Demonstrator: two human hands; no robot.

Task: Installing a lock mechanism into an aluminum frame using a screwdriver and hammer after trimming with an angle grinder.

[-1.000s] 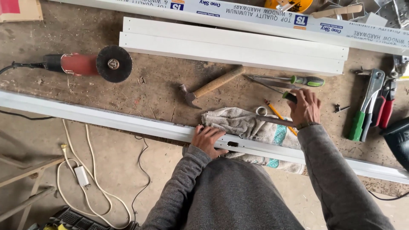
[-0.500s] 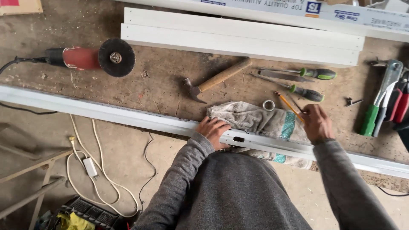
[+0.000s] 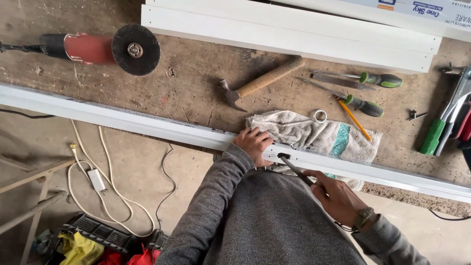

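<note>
Hands at the slot of a white profile

Left hand [image 3: 253,144] presses, fingers together, on the profile [image 3: 147,125]; right hand [image 3: 338,198], at 4 o'clock, pinches a file [image 3: 293,167]; profile seems light, stiff, slippery.

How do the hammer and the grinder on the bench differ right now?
The hammer has a bare wooden handle and a small dark metal head; the grinder has a red body and a round black disc. The hammer lies slanted, near the left hand; the grinder lies level, far off to the left. The grinder trails a black cord; the hammer has none. Both lie untouched on the bench.
</note>
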